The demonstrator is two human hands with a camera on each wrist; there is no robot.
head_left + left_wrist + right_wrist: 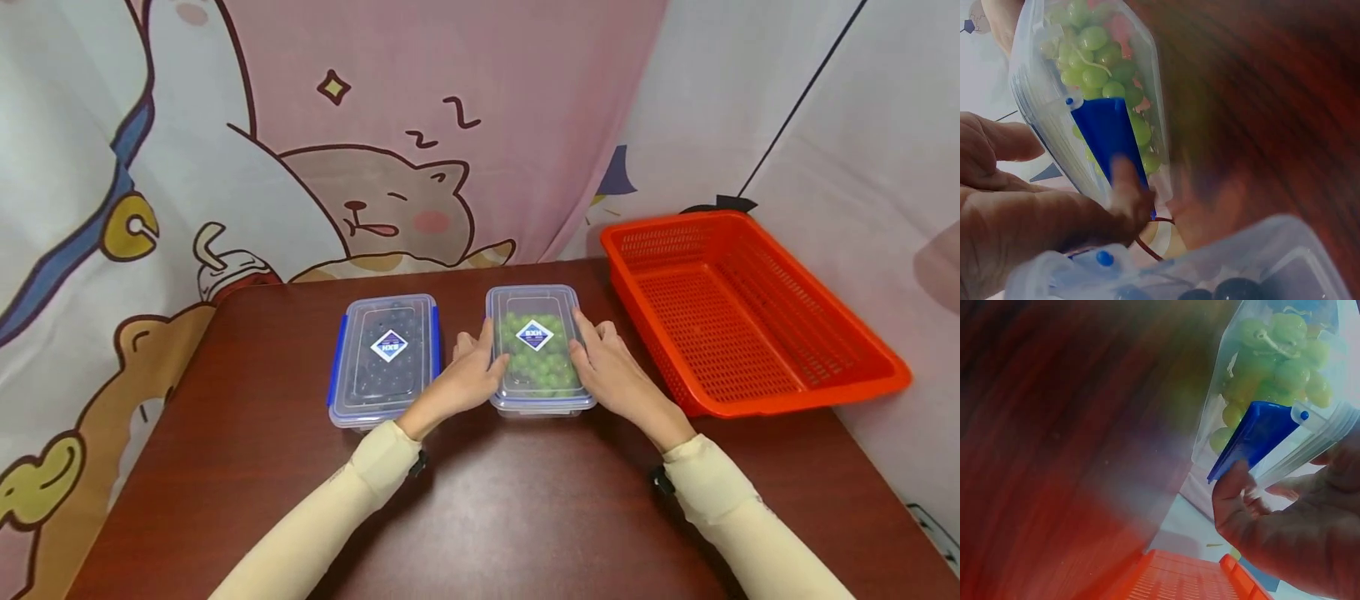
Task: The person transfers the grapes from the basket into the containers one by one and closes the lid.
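Note:
A clear lidded food container (536, 392) of green grapes (551, 362) stands on the table between both hands. My left hand (472, 367) is at its left side, thumb on the lid edge; in the left wrist view a blurred finger touches the blue latch (1107, 134), which slants outward. At the opposite side my right hand (611, 367) has its thumb on the lid edge. A bent finger (1232, 484) presses that side's latch (1257, 434), also angled away from the wall. Left of these, a second container (352, 383) holds dark round fruit, its blue side latches down.
A red-orange plastic basket (757, 333) with slotted walls sits at the right, close to my right hand. Behind the dark wooden table (487, 500) hangs a cartoon-printed curtain (555, 108).

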